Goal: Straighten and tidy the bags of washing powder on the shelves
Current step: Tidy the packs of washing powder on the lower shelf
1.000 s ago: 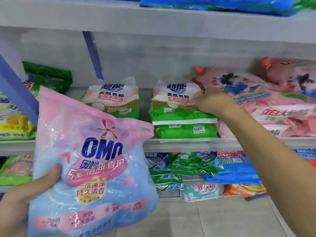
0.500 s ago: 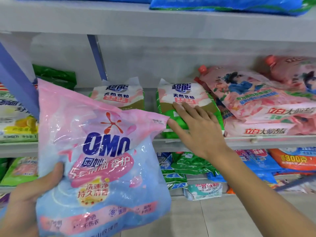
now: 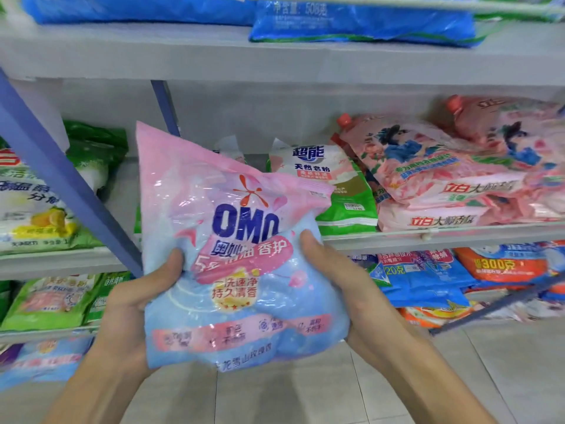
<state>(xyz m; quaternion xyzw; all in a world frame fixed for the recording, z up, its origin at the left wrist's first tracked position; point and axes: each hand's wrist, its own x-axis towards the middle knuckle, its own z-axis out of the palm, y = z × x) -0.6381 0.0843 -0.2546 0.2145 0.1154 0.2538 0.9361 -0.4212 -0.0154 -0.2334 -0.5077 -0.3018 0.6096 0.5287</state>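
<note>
Right hand (image 3: 345, 289) came off green-and-white bag (image 3: 336, 191) on middle shelf (image 3: 458, 235), joined left hand (image 3: 137, 301) on OMO bag (image 3: 238, 270). Both hands gripped it by lower sides, thumbs pressed on front; fingers behind, unseen. Bag hung upright in air before shelf's front edge, not yet shelved; placing it probably next. It hid neighbouring bag (image 3: 227, 146) save top corner. Pink pouches (image 3: 443, 179) slumped at shelf's right end, blurred. Blue bags (image 3: 360, 22) on top shelf, cut off.

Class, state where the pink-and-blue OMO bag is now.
The OMO bag is mid-view, gripped between the left hand and right hand, before the middle shelf.
</note>
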